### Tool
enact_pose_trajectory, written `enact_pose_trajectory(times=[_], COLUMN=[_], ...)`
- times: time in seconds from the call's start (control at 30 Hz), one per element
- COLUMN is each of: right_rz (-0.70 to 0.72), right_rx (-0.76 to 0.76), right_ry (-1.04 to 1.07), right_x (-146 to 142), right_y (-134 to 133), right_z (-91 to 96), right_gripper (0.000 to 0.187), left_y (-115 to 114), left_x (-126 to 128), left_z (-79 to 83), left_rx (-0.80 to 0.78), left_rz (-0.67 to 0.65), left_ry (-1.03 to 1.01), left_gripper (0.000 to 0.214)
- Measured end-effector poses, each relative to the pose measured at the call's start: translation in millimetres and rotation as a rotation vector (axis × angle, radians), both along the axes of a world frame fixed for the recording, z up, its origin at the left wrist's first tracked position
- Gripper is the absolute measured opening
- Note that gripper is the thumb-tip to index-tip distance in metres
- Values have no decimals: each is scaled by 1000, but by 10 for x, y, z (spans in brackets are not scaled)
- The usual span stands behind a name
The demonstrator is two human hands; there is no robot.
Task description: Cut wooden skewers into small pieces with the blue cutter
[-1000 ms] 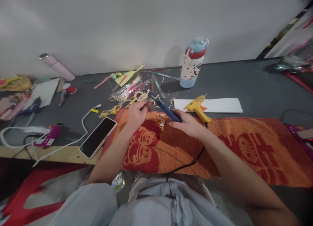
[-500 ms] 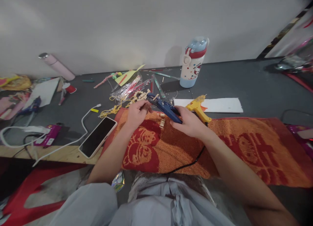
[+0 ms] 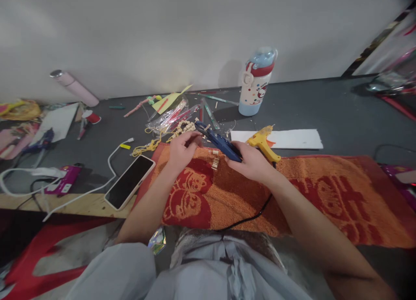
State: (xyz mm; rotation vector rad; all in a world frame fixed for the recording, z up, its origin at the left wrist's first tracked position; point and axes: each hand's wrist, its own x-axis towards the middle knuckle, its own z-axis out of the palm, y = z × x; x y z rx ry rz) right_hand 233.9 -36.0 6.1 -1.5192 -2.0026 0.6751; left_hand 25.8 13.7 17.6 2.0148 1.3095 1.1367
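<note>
My right hand (image 3: 249, 161) is closed round the handles of blue pliers (image 3: 217, 140), whose jaws point up and left. My left hand (image 3: 182, 149) is pinched at the jaws on a thin wooden stick that barely shows. Both hands hover over the far edge of an orange and red towel (image 3: 325, 196). Small cut wooden pieces (image 3: 215, 162) lie on the towel between my hands. A string of wooden beads (image 3: 183, 127) on yellow cord lies just beyond my left hand.
A yellow glue gun (image 3: 261, 142) lies by a white strip (image 3: 292, 139) right of my right hand, its black cord running over the towel. A white-and-blue bottle (image 3: 256, 84) stands behind. A phone (image 3: 130, 181) and white cable lie left. Plastic-wrapped sticks (image 3: 172, 116) are scattered beyond.
The pliers tilted a little and their jaws closed in toward my left fingers. Both hands stayed at the same spot above the towel's far edge.
</note>
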Motion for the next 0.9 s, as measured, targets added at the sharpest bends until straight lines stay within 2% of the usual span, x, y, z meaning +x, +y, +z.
enact_pose_trajectory(times=[0.47, 0.9], right_rz=[7, -2], right_rx=[-31, -10], right_ry=[-14, -37], right_x=[18, 28], right_y=[9, 2], right_z=[14, 34], right_gripper=[32, 32], left_y=[0, -34], left_x=[10, 15], left_z=[-38, 26], left_rx=[-100, -45], left_rz=[-39, -51], left_ry=[-69, 27], left_gripper=[19, 23])
